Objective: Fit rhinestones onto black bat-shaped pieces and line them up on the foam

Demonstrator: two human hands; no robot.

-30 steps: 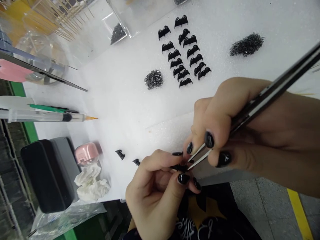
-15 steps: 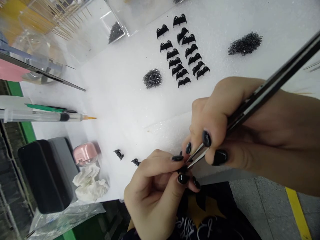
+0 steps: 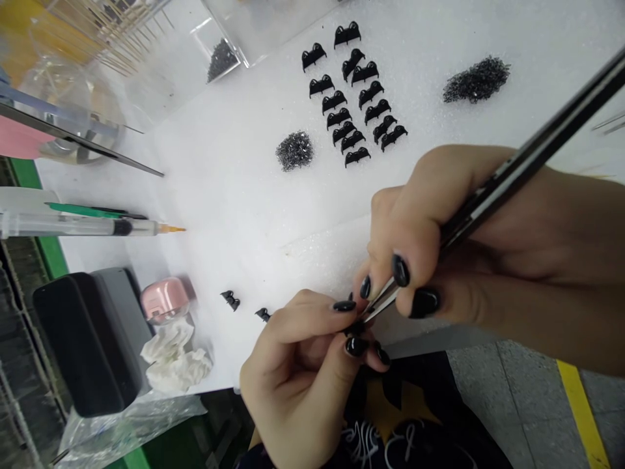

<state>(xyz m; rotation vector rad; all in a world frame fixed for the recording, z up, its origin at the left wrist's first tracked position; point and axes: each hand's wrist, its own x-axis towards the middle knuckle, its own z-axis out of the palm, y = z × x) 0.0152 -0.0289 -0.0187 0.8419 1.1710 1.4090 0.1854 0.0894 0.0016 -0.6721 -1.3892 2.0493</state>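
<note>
My left hand (image 3: 307,371) pinches a small black part (image 3: 355,327) between thumb and forefinger; most of it is hidden by the fingers. My right hand (image 3: 439,254) is closed around metal tweezers (image 3: 481,202), whose tips meet the small black part. Left of my left hand, two small black pieces (image 3: 230,300) lie on the white mat (image 3: 224,228), one partly behind the hand. Farther up stand two rows of black bat-shaped pieces (image 3: 339,117). A pile of tiny dark bits (image 3: 294,150) lies beside the rows, another dark pile (image 3: 477,80) to their right.
At left are a second pair of tweezers (image 3: 112,153), a syringe with an orange tip (image 3: 97,225), a black case (image 3: 83,345), a pink container (image 3: 165,299) and crumpled tissue (image 3: 176,365). Clear boxes (image 3: 224,32) and thin wooden sticks (image 3: 117,39) are at the top left.
The tweezer tips have come closer together at the small black part. Both hands stay almost in place, and the whole view has shifted slightly.
</note>
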